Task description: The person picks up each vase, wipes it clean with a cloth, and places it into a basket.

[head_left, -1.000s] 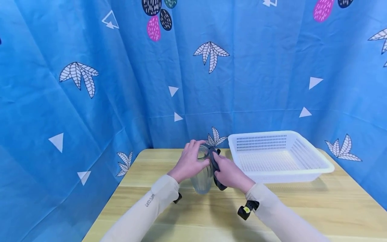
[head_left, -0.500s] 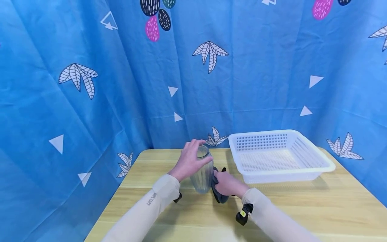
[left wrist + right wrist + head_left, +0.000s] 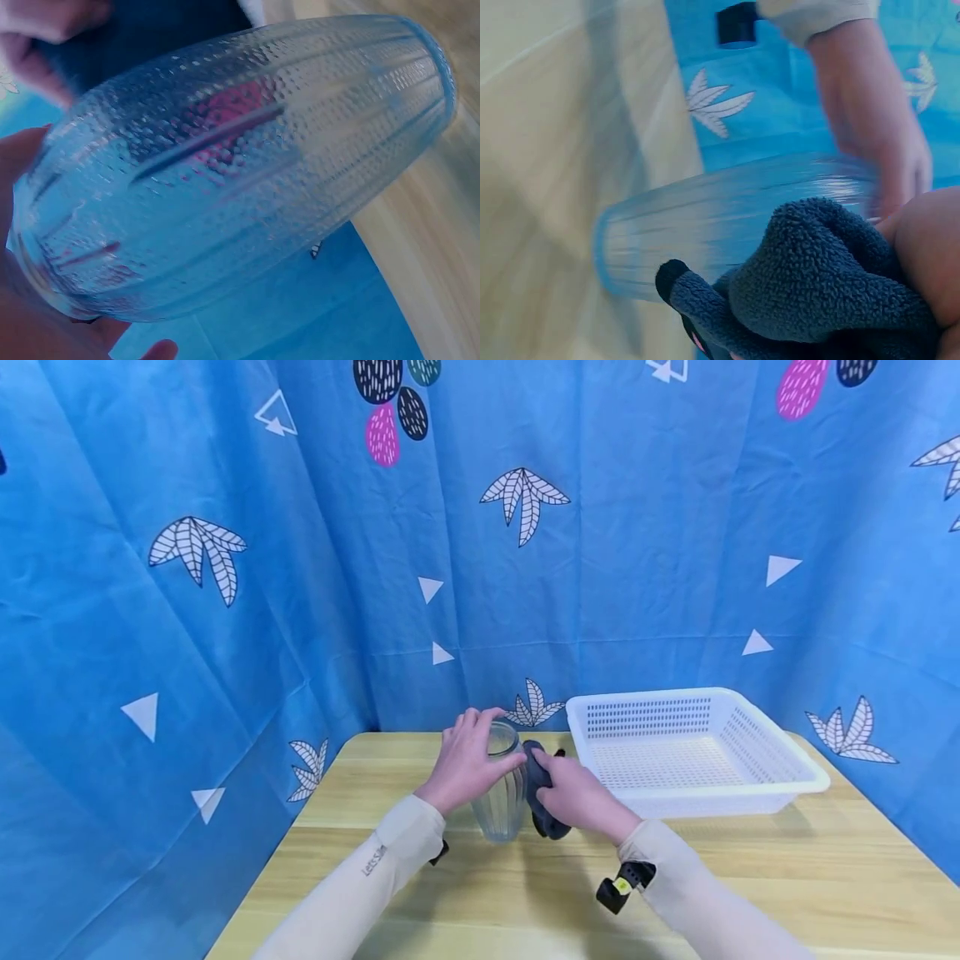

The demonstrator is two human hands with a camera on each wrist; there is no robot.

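A clear ribbed glass vase [image 3: 497,814] stands upright on the wooden table. My left hand [image 3: 467,768] grips it around the neck, thumb across the near side and fingers behind the rim. Bumpy glass and long ridges fill the left wrist view, where the vase [image 3: 247,165] looks empty. In my right hand [image 3: 581,795] is a dark grey cloth [image 3: 537,777], held against the vase's right side. Up close in the right wrist view, the cloth [image 3: 817,277] is fluffy and bunched, with a black-edged end hanging loose. My right fingertips are partly hidden by it.
To the right of the hands sits a white perforated plastic basket [image 3: 697,791], near the table's back edge. A blue patterned curtain [image 3: 510,593] hangs behind and along the sides of the table [image 3: 345,797].
My right hand and the cloth slid down the vase's right side half a second ago and are now back up near its upper part. My left hand keeps its grip on the neck.
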